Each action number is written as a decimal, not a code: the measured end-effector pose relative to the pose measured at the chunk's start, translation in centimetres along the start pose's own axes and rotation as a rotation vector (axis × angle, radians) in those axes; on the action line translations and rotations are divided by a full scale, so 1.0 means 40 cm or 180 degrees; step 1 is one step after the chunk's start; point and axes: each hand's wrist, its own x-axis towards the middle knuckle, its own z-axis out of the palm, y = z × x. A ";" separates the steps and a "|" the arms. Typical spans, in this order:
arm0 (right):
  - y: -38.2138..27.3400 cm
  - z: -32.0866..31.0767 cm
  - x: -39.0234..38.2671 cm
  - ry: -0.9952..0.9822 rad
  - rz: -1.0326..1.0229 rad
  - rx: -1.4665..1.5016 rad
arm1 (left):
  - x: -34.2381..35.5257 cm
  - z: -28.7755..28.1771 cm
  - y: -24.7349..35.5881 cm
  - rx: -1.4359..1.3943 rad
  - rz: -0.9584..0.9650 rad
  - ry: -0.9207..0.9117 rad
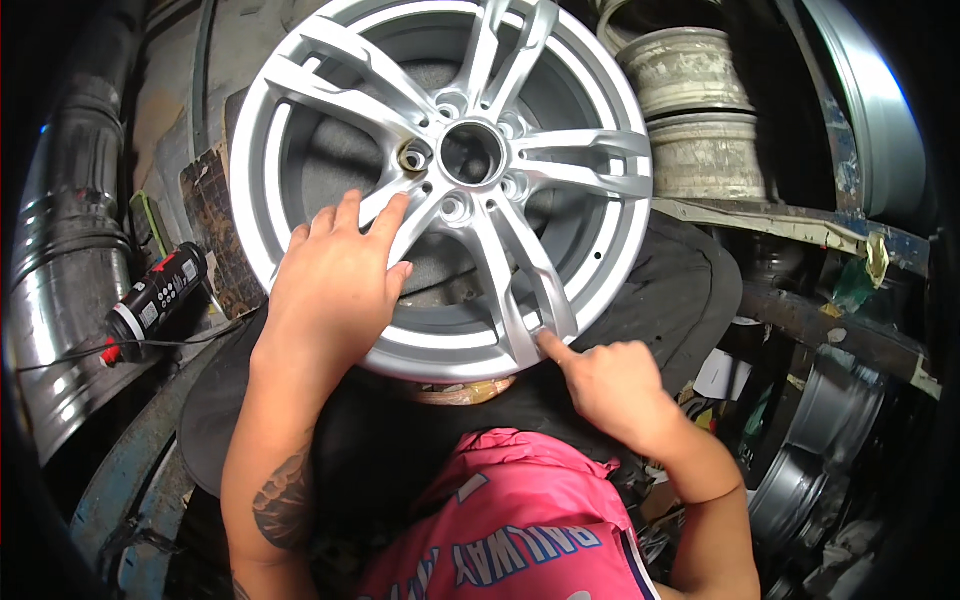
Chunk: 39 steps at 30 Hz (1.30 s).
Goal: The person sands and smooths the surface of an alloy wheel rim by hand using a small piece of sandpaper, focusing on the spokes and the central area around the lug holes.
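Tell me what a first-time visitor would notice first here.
Probably the big silver spoked wheel in the upper middle, with the left hand spreading its fingers over a spoke and the right hand pointing at the lower edge. Next, the bright pink shirt at bottom centre, then the tilted black bottle with a red tip at far left.

Pink lettered jersey (540, 500), black trousers (690, 275), forearm tattoo (283, 503)

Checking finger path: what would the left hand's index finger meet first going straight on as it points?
Left hand: likely the brown-stained lug hole of the silver alloy wheel, just ahead across the metal. Whether the fingertip touches the wheel or hovers above is unclear.
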 end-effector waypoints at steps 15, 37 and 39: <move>0.138 -0.243 0.342 0.2260 -0.1257 0.0836 | -0.060 0.160 0.228 -0.0681 0.1368 -0.0860; 0.030 -0.232 0.324 0.2126 -0.1947 0.2934 | 0.021 0.063 0.101 -0.6346 -0.1755 -0.1009; 0.028 -0.234 0.325 0.2082 -0.2192 0.2936 | 0.033 0.040 0.060 -0.6796 -0.1591 -0.1062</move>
